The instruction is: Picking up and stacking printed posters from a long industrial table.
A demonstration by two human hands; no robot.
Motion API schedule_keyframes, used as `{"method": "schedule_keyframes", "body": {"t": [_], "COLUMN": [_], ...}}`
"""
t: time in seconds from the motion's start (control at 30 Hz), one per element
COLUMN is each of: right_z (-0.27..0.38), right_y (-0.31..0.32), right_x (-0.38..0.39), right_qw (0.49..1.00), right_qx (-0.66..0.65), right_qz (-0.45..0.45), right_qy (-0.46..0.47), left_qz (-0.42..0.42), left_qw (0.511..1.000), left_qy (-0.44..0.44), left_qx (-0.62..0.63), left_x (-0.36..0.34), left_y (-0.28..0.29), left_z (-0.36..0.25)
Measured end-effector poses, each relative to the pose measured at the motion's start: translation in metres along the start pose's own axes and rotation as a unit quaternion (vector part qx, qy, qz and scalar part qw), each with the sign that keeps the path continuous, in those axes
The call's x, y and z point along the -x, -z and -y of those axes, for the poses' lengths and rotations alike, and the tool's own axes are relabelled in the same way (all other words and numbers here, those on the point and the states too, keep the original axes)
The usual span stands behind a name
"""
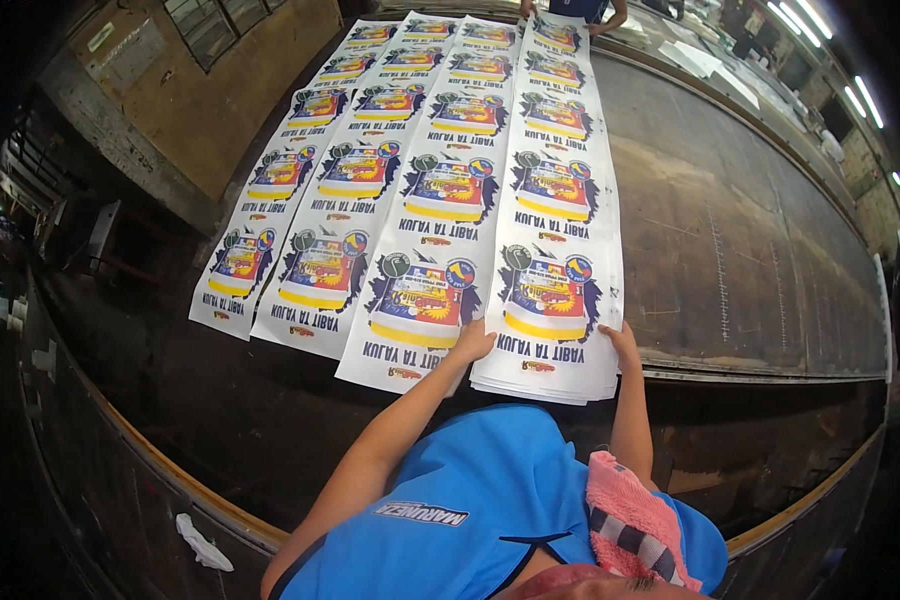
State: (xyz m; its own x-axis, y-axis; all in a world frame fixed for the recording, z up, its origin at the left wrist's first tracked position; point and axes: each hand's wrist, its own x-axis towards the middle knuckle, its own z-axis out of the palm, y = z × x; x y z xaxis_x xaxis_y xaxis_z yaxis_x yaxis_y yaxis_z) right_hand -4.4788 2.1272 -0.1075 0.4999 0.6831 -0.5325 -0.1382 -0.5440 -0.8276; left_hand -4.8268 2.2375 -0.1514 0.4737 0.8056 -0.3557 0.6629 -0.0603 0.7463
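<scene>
Long white printed strips lie side by side down the table, each repeating a colourful picture in yellow, red and blue. The rightmost printed strip [560, 340] lies on a stack whose layered near edge shows under it. My left hand [474, 342] closes on its left edge near the close end, thumb on top. On the opposite edge, my right hand [622, 346] pinches the same strip. Fingertips of both hands are partly hidden beneath. Left of it, a neighbouring printed strip [410, 300] passes close under my left wrist. Whether the strips are paper or cloth, I cannot tell.
A co-worker's hands [598, 28] are at the strip's far end. To the right stretches the dark, scratched tabletop [720, 230] with a raised metal edge. A brown wall [180, 110] stands at the left. A crumpled white scrap [202, 545] lies at the lower left.
</scene>
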Motion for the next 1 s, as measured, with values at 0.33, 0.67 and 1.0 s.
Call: {"method": "schedule_keyframes", "body": {"t": [0.33, 0.67, 1.0], "right_z": [0.105, 0.200, 0.192], "right_y": [-0.041, -0.071, -0.073], "right_x": [0.057, 0.135, 0.154], "right_qw": [0.966, 0.943, 0.939], "right_qx": [-0.051, -0.099, -0.085], "right_qz": [0.065, 0.081, 0.088], "right_qy": [0.245, 0.307, 0.320], "left_qz": [0.017, 0.017, -0.004], "left_qw": [0.970, 0.944, 0.952], "left_qy": [-0.057, -0.074, -0.116], "left_qx": [0.237, 0.321, 0.284], "left_x": [0.000, 0.059, 0.076], "left_y": [0.033, 0.179, 0.169], "left_z": [-0.007, -0.056, -0.031]}}
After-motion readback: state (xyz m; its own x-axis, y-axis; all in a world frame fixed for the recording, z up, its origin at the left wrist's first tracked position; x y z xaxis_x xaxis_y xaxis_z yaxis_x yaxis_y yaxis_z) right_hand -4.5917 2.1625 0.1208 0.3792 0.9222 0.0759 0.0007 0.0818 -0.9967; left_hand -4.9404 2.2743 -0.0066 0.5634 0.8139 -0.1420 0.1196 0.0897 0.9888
